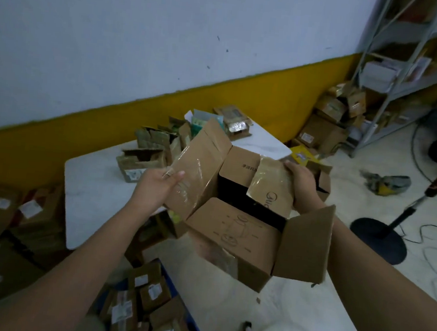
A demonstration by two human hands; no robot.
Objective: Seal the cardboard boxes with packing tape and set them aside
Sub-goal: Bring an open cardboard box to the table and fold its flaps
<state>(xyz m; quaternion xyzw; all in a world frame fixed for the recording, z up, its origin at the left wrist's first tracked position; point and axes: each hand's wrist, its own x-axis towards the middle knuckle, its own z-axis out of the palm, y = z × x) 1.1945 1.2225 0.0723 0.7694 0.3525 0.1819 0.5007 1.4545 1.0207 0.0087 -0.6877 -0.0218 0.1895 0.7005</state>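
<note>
Two flaps of the open box point(232, 235) are gripped, left hand point(157, 183) on one, right hand point(303, 183) on another; it looks light, stiff, slick with tape.

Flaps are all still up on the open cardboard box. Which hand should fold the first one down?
Probably the left hand: it already grips the tall tape-covered flap of the open brown cardboard box. The right hand holds the far side flap, steadying the box.
</note>
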